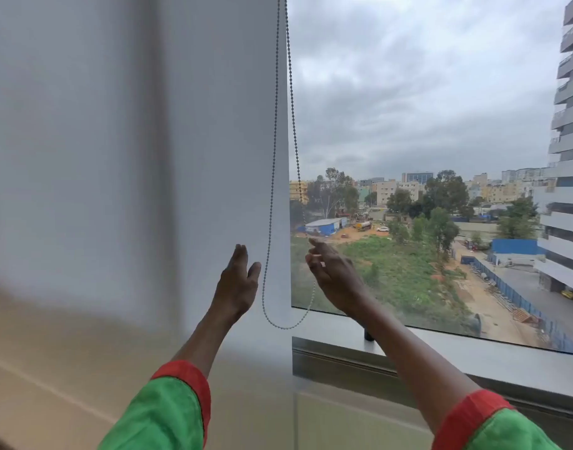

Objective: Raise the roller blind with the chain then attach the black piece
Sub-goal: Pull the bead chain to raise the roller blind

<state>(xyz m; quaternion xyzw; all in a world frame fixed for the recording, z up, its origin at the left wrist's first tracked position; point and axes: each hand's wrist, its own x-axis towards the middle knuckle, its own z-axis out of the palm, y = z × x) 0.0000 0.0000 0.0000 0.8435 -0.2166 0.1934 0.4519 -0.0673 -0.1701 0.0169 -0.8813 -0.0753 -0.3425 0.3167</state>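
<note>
A white roller blind (181, 125) hangs down over the left part of the window, past the sill. Its bead chain (272, 177) hangs as a loop along the blind's right edge, with the bottom of the loop just above the sill. My left hand (238, 277) is raised in front of the blind, just left of the chain's left strand, fingers apart and empty. My right hand (333, 274) is raised at the right strand, which passes behind its extended fingers; the fingers are not closed. A small black piece (369, 336) stands on the sill, partly hidden behind my right forearm.
The grey window sill (457, 352) runs across the lower right, with a metal frame ledge below it. The uncovered glass (408, 108) to the right shows sky, buildings and a building site. A beige wall lies at the lower left.
</note>
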